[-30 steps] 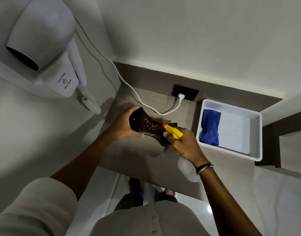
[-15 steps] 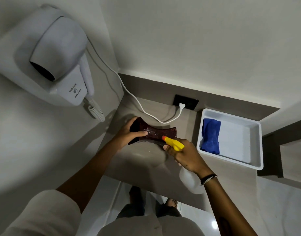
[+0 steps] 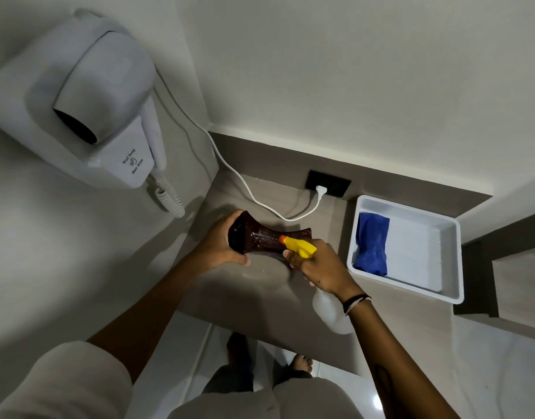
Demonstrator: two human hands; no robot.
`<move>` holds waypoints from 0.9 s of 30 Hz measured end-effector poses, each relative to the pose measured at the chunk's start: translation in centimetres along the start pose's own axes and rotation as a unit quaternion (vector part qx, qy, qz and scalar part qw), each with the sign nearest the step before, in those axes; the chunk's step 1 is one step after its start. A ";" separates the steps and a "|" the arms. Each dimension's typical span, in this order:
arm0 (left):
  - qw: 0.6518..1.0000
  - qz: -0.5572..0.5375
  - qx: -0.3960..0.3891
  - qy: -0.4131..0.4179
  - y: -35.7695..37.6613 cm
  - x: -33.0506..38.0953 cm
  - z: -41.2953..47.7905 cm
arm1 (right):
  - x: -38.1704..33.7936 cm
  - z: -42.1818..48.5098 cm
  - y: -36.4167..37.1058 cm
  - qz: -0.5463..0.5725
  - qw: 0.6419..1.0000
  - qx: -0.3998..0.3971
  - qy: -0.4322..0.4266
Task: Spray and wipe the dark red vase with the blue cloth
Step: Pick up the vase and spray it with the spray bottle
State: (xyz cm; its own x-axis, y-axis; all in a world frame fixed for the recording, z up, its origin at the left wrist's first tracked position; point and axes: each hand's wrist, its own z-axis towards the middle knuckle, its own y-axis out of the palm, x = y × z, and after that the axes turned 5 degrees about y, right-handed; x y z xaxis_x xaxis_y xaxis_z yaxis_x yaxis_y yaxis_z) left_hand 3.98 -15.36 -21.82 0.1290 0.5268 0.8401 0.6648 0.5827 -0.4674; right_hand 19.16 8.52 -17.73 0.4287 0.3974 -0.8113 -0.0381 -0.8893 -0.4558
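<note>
Nearest, right hand (image 3: pixel 319 269) wrapped around the neck of a spray bottle (image 3: pixel 331 313), fingers clenched on the trigger part, yellow nozzle (image 3: pixel 299 245) aimed point-blank at the vase. Pale, see-through bottle body hanging below the wrist, probably light and part-filled, though level impossible to read. Just beyond, left hand (image 3: pixel 221 247) clamped around one flared end of the dark red vase (image 3: pixel 260 237), thumb underneath, fingers over the top; vase held on its side, lifted a little above the counter (image 3: pixel 260 297), narrow waist in the middle, other flared end toward the nozzle. Glossy, hard, likely glass or glazed ceramic: stiff, breakable, moderately heavy for one hand. Glints and droplets on the waist, so probably wet already and slippery there. Best taken where held now, behind the flare, where the widening shape stops a slide; better kept low over the counter. Farther right, blue cloth (image 3: pixel 372 243) lying crumpled in the left part of a white tray (image 3: pixel 447 261), well apart from both hands, soft and easy to pinch. Farthest, hair dryer (image 3: pixel 88 104) on the wall, cord (image 3: pixel 239 179) running to a socket (image 3: pixel 328 184).
</note>
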 end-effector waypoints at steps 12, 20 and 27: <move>0.986 -0.103 0.064 -0.113 0.1 0.9 0.0 | 0.8 -1.3 -1.0 -0.004 1.000 0.013 0.004; 0.982 -0.122 -0.035 -0.136 0.5 0.2 -0.8 | 0.4 -2.2 -0.6 -0.007 1.000 -0.028 -0.012; 0.995 -0.028 -0.087 -0.048 0.2 -0.5 -1.2 | -0.3 -2.1 1.0 0.000 1.000 -0.018 -0.020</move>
State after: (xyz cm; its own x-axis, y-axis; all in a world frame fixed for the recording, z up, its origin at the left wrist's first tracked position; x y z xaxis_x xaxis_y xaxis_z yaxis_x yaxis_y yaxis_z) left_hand 4.91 -16.20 -22.00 0.0227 0.5589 0.8289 0.7867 0.5016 -0.3598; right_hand 20.87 7.00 -17.18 0.3929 0.4050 -0.8256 -0.0056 -0.8967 -0.4426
